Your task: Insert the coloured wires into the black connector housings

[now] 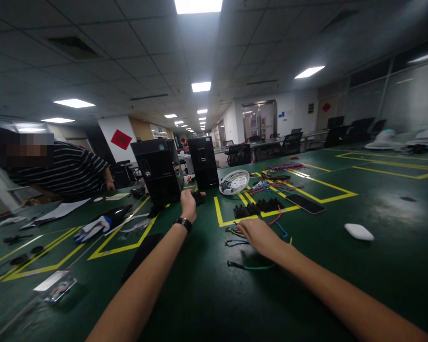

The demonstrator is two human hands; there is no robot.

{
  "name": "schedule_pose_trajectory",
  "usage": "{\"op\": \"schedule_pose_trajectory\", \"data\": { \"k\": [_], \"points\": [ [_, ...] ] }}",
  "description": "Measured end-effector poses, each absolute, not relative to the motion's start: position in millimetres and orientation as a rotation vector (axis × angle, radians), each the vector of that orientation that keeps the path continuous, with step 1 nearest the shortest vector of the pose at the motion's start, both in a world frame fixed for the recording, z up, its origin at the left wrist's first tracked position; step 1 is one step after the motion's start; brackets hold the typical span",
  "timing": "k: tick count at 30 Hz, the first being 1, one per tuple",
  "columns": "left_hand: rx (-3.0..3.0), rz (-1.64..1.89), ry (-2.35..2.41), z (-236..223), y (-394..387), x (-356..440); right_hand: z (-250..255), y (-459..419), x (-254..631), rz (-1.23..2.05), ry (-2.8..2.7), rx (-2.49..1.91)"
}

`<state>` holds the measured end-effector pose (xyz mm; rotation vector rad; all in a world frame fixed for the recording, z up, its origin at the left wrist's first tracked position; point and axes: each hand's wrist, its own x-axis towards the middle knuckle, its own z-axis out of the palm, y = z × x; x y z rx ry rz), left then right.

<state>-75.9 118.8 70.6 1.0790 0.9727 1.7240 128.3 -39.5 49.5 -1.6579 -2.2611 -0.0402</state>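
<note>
- My L hand (188, 206)'s curled round a small black boxy thing (199, 198); prob light + stiff, grip sides.
- My R hand (256, 232): fingers bunched, can't tell if pinching the thin multicolour plastic-coated wires (238, 242) right by 'em; bendy imo, hold nr ends.

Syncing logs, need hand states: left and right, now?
Left hand: closed, holding a small black object.
Right hand: fingers down at the colored wires; whether its grip is closed cannot be told.
</note>
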Motion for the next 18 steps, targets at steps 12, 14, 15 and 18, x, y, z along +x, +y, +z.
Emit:
{"op": "schedule_pose_trajectory", "data": {
  "k": [12,14,15,18],
  "points": [
    [1.563,1.333,1.393,15,125,-61,51,-78,126,0.145,-2.793,-1.268],
    [1.650,1.316,1.396,17,127,-60,49,-80,125,0.127,-2.822,-1.212],
    [1.689,1.305,1.394,18,129,-57,48,-80,125,0.110,-2.816,-1.211],
    [1.834,1.237,1.347,20,132,-39,48,-81,123,0.050,-2.735,-1.283]
  ]
}}
